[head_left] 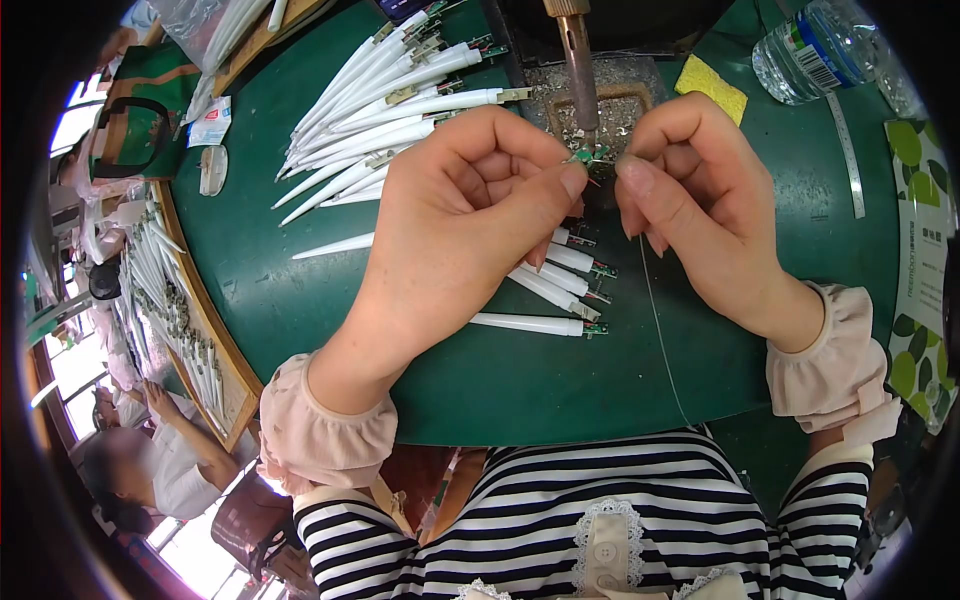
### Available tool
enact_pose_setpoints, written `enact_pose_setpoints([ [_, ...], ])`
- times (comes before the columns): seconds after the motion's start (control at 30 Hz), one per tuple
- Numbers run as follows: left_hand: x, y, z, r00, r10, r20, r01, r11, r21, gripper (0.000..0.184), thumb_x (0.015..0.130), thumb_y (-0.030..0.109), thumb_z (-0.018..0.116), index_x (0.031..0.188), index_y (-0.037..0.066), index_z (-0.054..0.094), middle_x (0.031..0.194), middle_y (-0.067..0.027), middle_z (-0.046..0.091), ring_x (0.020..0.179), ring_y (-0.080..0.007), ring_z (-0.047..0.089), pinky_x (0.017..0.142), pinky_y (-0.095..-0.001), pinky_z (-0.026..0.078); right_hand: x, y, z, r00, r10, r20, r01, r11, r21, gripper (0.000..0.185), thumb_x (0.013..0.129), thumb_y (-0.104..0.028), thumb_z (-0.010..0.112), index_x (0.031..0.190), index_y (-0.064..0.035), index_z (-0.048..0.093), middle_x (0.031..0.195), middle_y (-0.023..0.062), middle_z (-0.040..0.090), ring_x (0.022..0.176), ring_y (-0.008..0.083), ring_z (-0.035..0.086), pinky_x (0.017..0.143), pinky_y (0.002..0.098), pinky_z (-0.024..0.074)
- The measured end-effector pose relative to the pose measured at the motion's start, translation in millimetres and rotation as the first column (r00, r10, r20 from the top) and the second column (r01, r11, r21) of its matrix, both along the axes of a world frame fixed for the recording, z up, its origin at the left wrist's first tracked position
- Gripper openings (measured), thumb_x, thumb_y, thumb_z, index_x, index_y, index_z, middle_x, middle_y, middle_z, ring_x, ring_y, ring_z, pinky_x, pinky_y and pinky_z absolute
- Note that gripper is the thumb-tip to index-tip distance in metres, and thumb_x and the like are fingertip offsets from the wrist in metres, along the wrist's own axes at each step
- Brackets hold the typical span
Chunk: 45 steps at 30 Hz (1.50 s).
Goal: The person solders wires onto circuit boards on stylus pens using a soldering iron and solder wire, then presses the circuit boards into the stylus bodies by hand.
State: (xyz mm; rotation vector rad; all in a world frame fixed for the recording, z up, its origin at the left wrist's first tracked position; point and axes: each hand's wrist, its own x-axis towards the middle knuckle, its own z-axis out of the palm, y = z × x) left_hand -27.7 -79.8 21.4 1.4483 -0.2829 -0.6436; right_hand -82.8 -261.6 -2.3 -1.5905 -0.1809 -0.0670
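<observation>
My left hand (470, 215) pinches a small green circuit board (588, 157) between thumb and forefinger, just below the tip of a soldering iron (578, 75). To its right my right hand (700, 200) is closed in a pinch on a thin wire (655, 310), which hangs down to the table's front edge. White tapered sticks with circuit ends (540, 325) lie under and beside my left hand. A larger pile of the same white sticks (370, 100) spreads at the upper left.
A yellow sponge (712, 88), a plastic bottle (815, 55) and a metal ruler (846, 155) are at the upper right of the green table (300, 370). A leafy-patterned packet (925, 270) lies far right. At lower left, a co-worker (160, 460) sits by a tray of sticks (235, 400).
</observation>
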Motion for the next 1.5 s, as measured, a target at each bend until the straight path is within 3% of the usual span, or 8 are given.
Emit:
enact_pose_setpoints([
  [0.73, 1.0, -1.0, 0.5, 0.997, 0.000, 0.079, 0.001, 1.000, -0.019, 0.008, 0.088, 0.007, 0.058, 0.090, 0.000, 0.055, 0.076, -0.0090, 0.063, 0.048, -0.0063, 0.047, 0.041, -0.0175, 0.031, 1.6, 2.1, -0.9, 0.999, -0.024, 0.048, 0.023, 1.000, 0.020, 0.011, 0.093, -0.010, 0.051, 0.099, -0.0026, 0.045, 0.073, 0.0047, 0.057, 0.057, 0.0044, 0.050, 0.046, 0.0162, 0.0362],
  [1.07, 0.1, 0.2, -0.8, 0.997, -0.050, -0.057, 0.051, 0.999, 0.009, 0.006, 0.087, 0.006, 0.058, 0.088, 0.001, 0.055, 0.074, -0.0072, 0.061, 0.048, -0.0056, 0.046, 0.040, -0.0175, 0.028, -1.8, -4.5, -1.8, 0.998, -0.036, 0.050, 0.034, 0.999, 0.025, 0.012, 0.092, -0.009, 0.053, 0.099, -0.0012, 0.047, 0.075, 0.0029, 0.054, 0.060, 0.0040, 0.048, 0.048, 0.0168, 0.0358],
  [1.17, 0.4, 0.4, -0.7, 0.996, -0.048, -0.070, 0.049, 0.999, 0.015, 0.006, 0.087, 0.006, 0.058, 0.089, 0.001, 0.055, 0.073, -0.0070, 0.061, 0.048, -0.0054, 0.046, 0.040, -0.0177, 0.027, -5.0, -7.6, -2.6, 0.999, -0.023, 0.033, 0.025, 0.998, -0.052, 0.012, 0.088, -0.004, 0.057, 0.097, 0.0002, 0.051, 0.080, 0.0034, 0.054, 0.063, 0.0052, 0.049, 0.052, 0.0168, 0.0373],
  [1.27, 0.3, 0.5, 0.2, 0.990, -0.054, -0.128, 0.055, 0.998, 0.008, 0.007, 0.088, 0.007, 0.058, 0.089, 0.001, 0.055, 0.073, -0.0071, 0.061, 0.048, -0.0054, 0.046, 0.039, -0.0179, 0.027, -5.3, -5.1, -6.4, 0.979, -0.062, 0.192, 0.097, 0.979, -0.180, 0.012, 0.081, -0.003, 0.067, 0.089, -0.0022, 0.058, 0.075, -0.0011, 0.055, 0.060, 0.0015, 0.047, 0.050, 0.0163, 0.0367],
  [1.5, -0.6, 0.3, -0.8, 0.974, -0.101, -0.205, 0.101, 0.995, -0.011, 0.006, 0.089, 0.007, 0.056, 0.090, 0.001, 0.054, 0.072, -0.0086, 0.061, 0.046, -0.0061, 0.046, 0.038, -0.0182, 0.025, -2.2, -4.1, 0.2, 0.910, 0.013, 0.413, 0.157, 0.914, -0.374, 0.018, 0.071, 0.002, 0.070, 0.086, -0.0022, 0.061, 0.079, 0.0082, 0.059, 0.063, 0.0174, 0.058, 0.052, 0.0262, 0.0451],
])
